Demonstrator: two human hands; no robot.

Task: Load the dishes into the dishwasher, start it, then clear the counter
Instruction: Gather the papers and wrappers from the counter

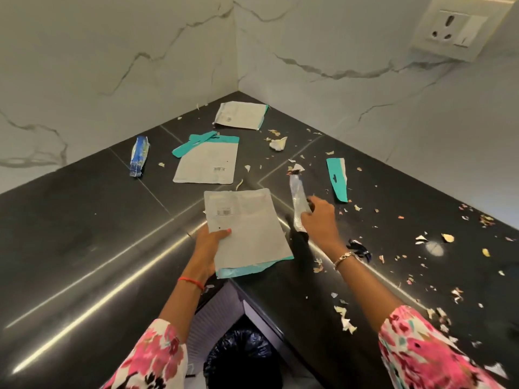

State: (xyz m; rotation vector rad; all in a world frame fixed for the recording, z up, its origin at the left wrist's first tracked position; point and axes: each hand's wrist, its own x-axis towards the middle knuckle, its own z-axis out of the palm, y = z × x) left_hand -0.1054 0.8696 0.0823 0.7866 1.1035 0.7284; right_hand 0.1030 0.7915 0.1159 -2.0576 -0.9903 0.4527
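Black bench [84, 220], strewn with peel scraps [279, 143] and flat pouches [209, 162] toward its back corner. I see my left hand [209, 245] pinching a grey pouch [247, 228] over the front edge; my right hand [320, 220] curls round a silver wrapper [298, 197] just beside.

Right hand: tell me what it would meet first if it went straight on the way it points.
The right hand, gripping the silver wrapper, points away and slightly left. Probably the pale crumpled scrap comes first, then the far pouch; depth is unclear.
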